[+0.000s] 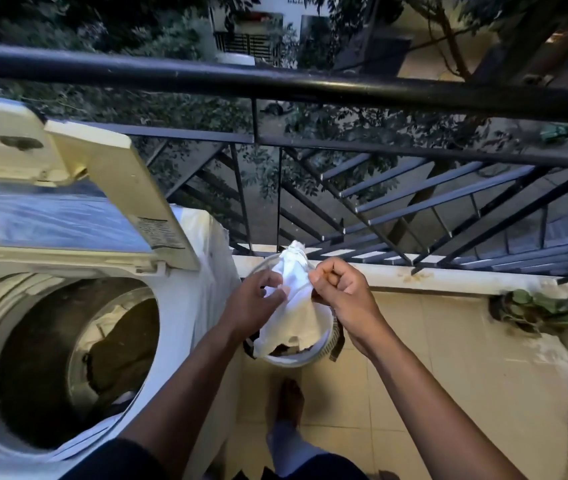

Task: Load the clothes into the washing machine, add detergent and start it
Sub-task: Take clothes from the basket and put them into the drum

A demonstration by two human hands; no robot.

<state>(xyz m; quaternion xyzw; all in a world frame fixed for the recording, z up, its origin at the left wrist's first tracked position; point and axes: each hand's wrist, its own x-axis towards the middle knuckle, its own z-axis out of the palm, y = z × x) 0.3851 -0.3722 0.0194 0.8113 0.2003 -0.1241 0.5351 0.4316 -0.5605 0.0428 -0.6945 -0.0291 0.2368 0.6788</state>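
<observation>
A crumpled white cloth garment (293, 292), hanging lengthwise, is pinched by both the left hand (253, 301) and right hand (341, 289) above a round white laundry basket (296, 360), with the open top-loading white washing machine drum (68, 358) lying nearer the left hand.

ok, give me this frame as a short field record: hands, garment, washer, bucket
left hand: pinches the white garment
right hand: grips the same garment
white garment: held up over the bucket, lower edge hangs into it
washing machine: top loader, lid raised, dark clothes already in the drum
bucket: white, on the tiled floor beside the machine, some clothes still inside
</observation>
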